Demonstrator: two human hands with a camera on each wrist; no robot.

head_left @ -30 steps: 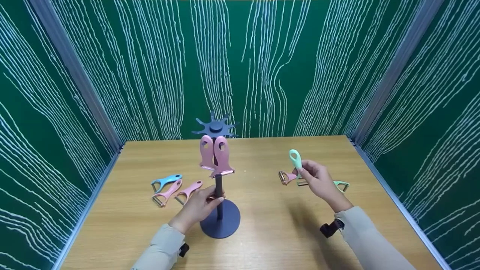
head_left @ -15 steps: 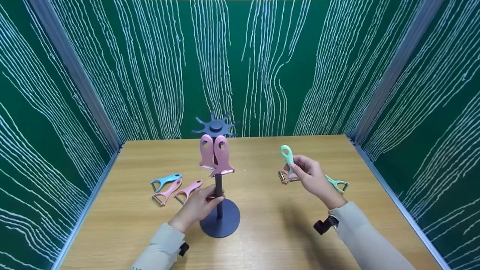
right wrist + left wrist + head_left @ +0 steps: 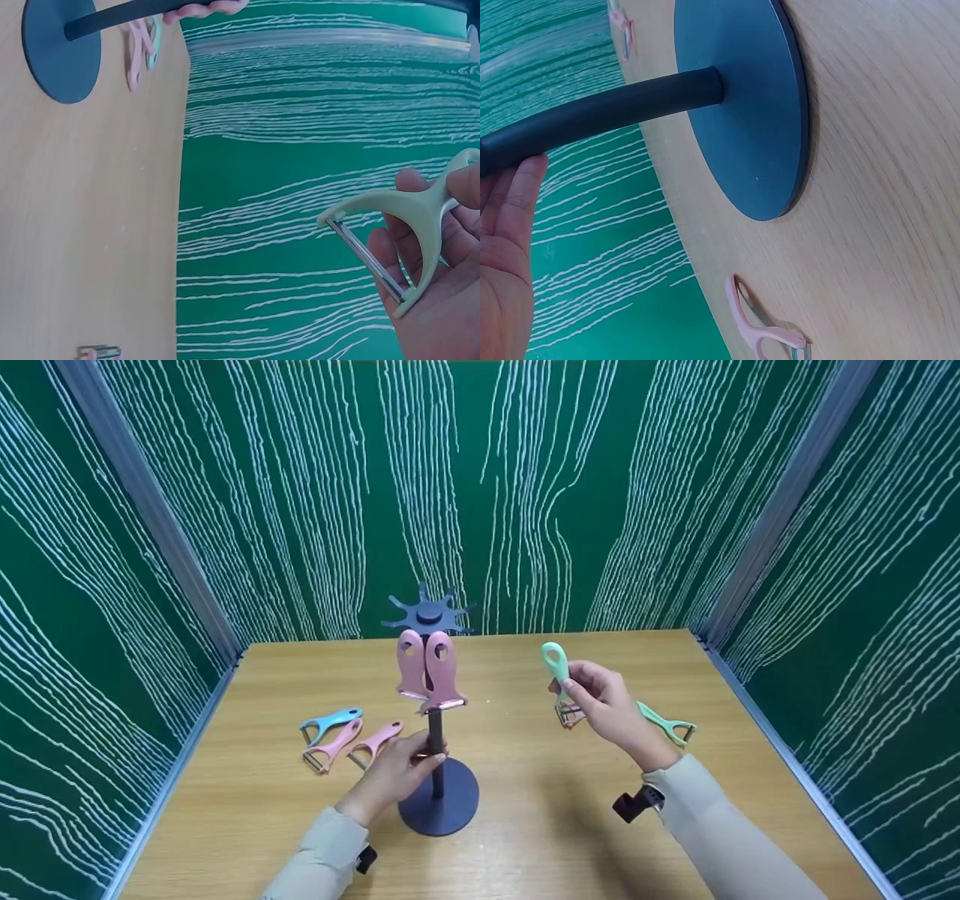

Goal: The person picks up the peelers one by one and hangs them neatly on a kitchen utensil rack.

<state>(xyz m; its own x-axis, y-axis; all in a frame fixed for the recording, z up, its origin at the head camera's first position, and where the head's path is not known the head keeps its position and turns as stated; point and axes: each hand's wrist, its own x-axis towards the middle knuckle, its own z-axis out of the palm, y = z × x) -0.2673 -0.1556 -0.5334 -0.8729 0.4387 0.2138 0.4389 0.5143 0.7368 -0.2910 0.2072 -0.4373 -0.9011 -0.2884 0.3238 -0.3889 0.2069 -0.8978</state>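
My left hand [image 3: 396,771] grips the upright pole [image 3: 436,733] of a dark stand, whose round base [image 3: 754,142] rests on the table. Two pink peelers [image 3: 444,671] hang by their handle holes from the hooked star-shaped top [image 3: 429,616]. Off to the right, my right hand [image 3: 611,709] pinches a light green peeler [image 3: 555,660] above the table. Its handle loop points up and its blade end hangs down. In the right wrist view the Y-shaped head of this green peeler [image 3: 420,214] shows, with the thumb across the handle.
Left of the stand lie a blue peeler [image 3: 330,723] and two pink peelers [image 3: 334,746]. Another green peeler [image 3: 667,724] lies to the right of my right hand. Partly hidden behind the held peeler is a pink one [image 3: 571,717]. Green walls with pale lines surround the table [image 3: 517,840].
My right hand has moved left toward the stand and slightly up, carrying the green peeler. The left hand keeps its grip on the pole.
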